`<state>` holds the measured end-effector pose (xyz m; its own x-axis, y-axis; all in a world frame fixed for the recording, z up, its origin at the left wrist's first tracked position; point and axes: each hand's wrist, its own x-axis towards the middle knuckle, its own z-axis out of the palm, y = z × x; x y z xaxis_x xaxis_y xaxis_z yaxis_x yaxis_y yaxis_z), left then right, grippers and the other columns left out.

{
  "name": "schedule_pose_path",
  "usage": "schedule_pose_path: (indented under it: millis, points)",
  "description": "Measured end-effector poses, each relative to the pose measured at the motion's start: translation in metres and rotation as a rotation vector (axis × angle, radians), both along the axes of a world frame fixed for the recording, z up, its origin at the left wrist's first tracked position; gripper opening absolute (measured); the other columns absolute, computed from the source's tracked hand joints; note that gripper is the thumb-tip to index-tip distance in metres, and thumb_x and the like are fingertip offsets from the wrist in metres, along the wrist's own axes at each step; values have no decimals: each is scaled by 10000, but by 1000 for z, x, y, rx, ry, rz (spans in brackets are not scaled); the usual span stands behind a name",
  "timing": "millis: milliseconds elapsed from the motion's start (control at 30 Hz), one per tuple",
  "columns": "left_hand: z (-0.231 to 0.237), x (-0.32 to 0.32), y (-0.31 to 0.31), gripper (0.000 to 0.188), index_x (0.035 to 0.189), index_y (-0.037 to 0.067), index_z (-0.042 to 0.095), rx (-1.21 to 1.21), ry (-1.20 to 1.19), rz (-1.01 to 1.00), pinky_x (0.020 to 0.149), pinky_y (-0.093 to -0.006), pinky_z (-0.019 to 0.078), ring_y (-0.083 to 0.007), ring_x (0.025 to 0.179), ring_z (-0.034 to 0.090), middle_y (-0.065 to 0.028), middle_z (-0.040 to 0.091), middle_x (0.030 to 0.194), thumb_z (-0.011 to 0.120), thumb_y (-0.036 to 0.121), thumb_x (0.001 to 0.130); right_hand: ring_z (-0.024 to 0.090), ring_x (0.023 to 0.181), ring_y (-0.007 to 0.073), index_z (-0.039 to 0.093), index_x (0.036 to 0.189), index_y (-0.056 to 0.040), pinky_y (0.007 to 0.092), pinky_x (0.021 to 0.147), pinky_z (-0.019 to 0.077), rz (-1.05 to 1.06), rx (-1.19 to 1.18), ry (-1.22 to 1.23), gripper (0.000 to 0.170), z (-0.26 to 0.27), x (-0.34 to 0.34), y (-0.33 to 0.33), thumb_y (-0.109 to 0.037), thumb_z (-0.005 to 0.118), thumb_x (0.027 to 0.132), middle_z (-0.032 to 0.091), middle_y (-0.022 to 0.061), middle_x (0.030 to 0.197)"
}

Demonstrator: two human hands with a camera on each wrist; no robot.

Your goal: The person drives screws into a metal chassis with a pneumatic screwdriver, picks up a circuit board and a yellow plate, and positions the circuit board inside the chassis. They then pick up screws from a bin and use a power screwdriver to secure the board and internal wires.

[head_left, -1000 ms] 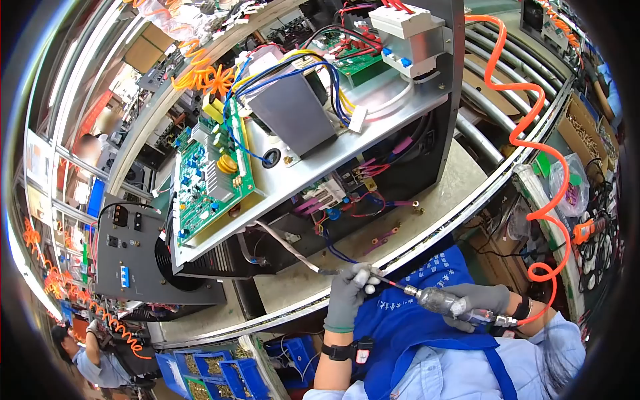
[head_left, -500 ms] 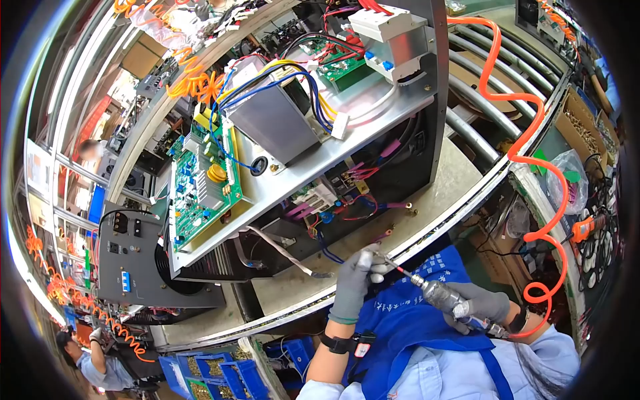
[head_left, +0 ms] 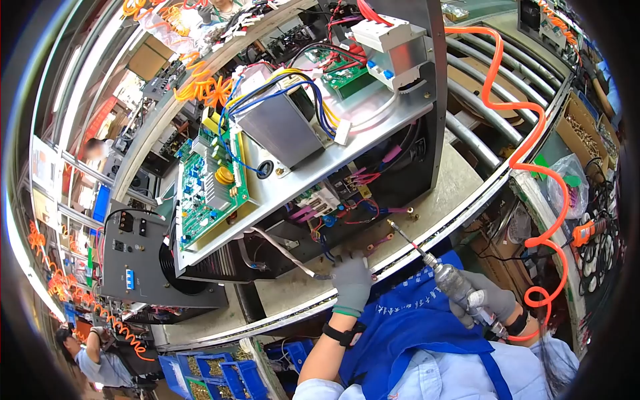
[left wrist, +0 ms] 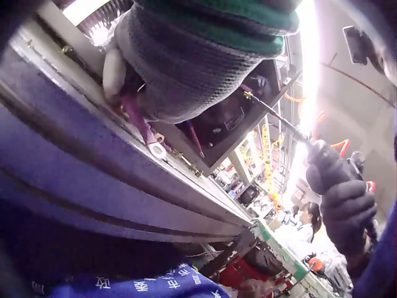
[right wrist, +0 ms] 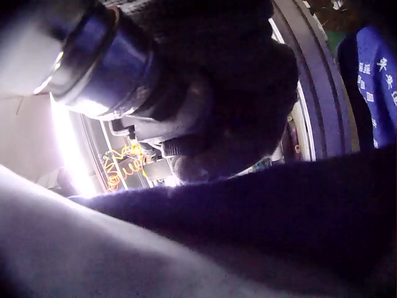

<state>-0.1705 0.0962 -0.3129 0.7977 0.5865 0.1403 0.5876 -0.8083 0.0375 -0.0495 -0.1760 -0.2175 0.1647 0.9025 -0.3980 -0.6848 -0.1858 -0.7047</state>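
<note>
My gloved left hand (head_left: 351,283) is at the bench edge, in front of the dark chassis (head_left: 413,163). In the left wrist view it grips a purple-sleeved cable (left wrist: 138,118), whose ring lug (left wrist: 157,149) sticks out below the glove. Most of its fingers are hidden behind the back of the hand. My gloved right hand (head_left: 490,297) is wrapped around an air screwdriver (head_left: 457,285), its long bit slanting up toward the chassis. A brass-coloured screw (left wrist: 248,95) sits on the bit tip. The right wrist view is mostly dark glove and sleeve.
A green circuit board (head_left: 210,193) and a grey metal box (head_left: 280,130) sit on the chassis shelf. More purple-sleeved lugs (head_left: 381,241) lie along the bench. An orange coiled air hose (head_left: 533,153) hangs at right. Blue bins (head_left: 220,373) of small hardware stand below left.
My left hand has left the bit tip and moved left, turning its back to the head camera. The screwdriver has swung up toward the chassis, and its tip shows a brass-coloured screw.
</note>
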Motion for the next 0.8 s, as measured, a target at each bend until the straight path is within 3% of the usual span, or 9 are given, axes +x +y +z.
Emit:
schedule_pose_path:
  millis: [133,200,400,500,567,667,800]
  points:
    - [1,8,5,205,934,107,601,-43,168,-39,648,-396,507,-265,794,632,-96,608,921,653,192,755,567,516,199,437,1190,3,300,437,459,-18,21,-25,798,3,0,5,-474,739,624,571,125,715]
    - [5,12,6,197,932,107,600,-32,191,-79,647,-385,514,-259,803,636,-91,613,898,649,184,757,560,542,181,380,1276,6,286,457,457,-8,107,35,786,0,0,4,-384,740,697,554,109,737]
    - [23,13,2,228,960,118,613,-74,205,-140,657,-391,526,-284,847,635,-110,635,892,666,162,742,552,539,185,402,1256,8,286,456,450,-32,104,5,817,10,0,4,-429,746,658,546,108,730]
    - [61,1,-15,236,994,107,618,-97,59,-165,638,-391,519,-288,821,631,-111,615,877,639,104,759,551,535,182,399,1261,5,284,456,450,-49,100,0,839,17,2,2,-448,749,648,546,108,728]
    - [115,-9,-31,226,1012,90,629,-200,-366,-348,611,-385,495,-290,764,614,-120,577,829,587,55,793,549,531,179,398,1264,2,283,456,450,-42,102,-8,840,19,4,5,-448,747,647,548,108,730]
    - [160,-9,-4,234,1011,87,638,-92,-516,-311,598,-373,473,-274,723,589,-105,537,811,603,44,785,549,523,173,389,1283,-3,283,457,454,-14,122,-15,829,22,7,16,-439,730,665,553,105,734]
    - [143,7,43,184,967,76,653,-56,-588,-170,605,-384,471,-322,734,582,-140,561,837,592,28,800,561,535,173,375,1309,-5,285,469,468,0,161,-51,790,25,4,41,-409,694,709,558,101,750]
